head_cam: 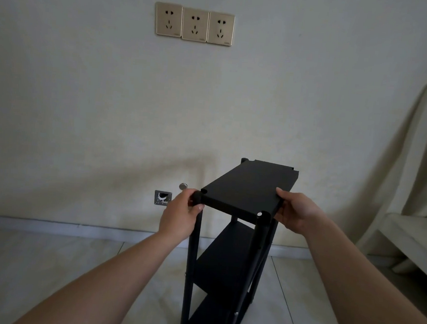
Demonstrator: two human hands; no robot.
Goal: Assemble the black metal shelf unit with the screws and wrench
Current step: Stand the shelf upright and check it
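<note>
Pale tiled floor (73, 266) runs to a cream wall (85, 102) carrying three gold sockets (194, 24) high up and a small open wall box (163, 198) low down. We see the black metal shelf unit (226, 251) standing upright on the tiles, just in front of us, with its three tiers bare. Our left hand (181, 215) curls around the top of the near-left post (192, 261), thumb and fingers wrapped on its cap. Our right hand (296, 212) grips the right edge of the top shelf (250, 187), thumb lying on the surface and fingers tucked beneath. A cloth-draped chair (414, 201) stands well apart at right, leaving open floor on the left.
</note>
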